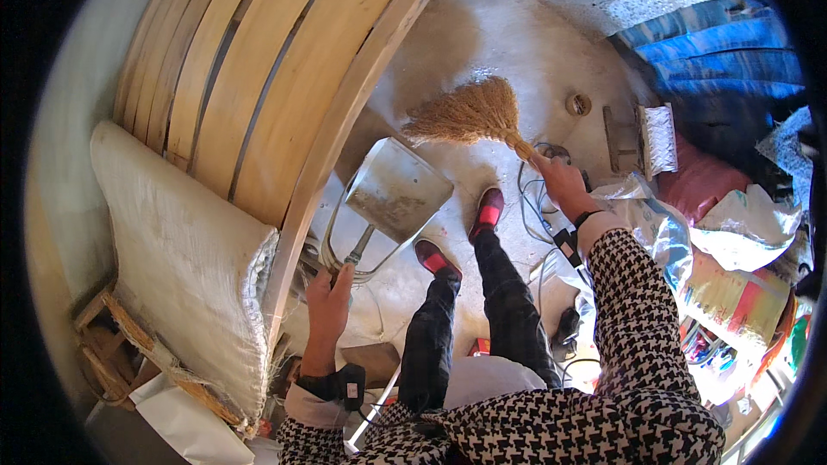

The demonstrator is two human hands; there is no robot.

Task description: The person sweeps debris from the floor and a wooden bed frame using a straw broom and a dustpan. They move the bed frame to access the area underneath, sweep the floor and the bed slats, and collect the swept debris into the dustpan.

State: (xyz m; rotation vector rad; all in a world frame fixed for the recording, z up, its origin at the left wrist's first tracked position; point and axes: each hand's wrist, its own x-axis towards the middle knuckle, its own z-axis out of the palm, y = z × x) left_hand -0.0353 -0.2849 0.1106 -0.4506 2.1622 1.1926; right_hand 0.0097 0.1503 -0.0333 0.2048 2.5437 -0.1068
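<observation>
My right hand point(564, 188) is closed round the bound handle of a straw hand broom point(472, 112). Its bristles fan out to the left, over the concrete floor beyond my feet. My left hand point(329, 297) grips the handle of a metal dustpan point(401, 194). The pan lies tilted left of my feet, its wide edge toward the broom, and a thin layer of dirt seems to cover its inside. A gap of floor separates the bristles from the pan. Pale dust and small bits show on the floor point(538, 56) near the bristle tips.
A slatted wooden bed frame point(327, 133) rises on the left, with a folded pale mat point(185, 250) against it. A roll of tape point(578, 104) lies beyond the broom. Black cables point(527, 207) trail by my right foot. Bags, a blue cloth point(711, 47) and clutter crowd the right.
</observation>
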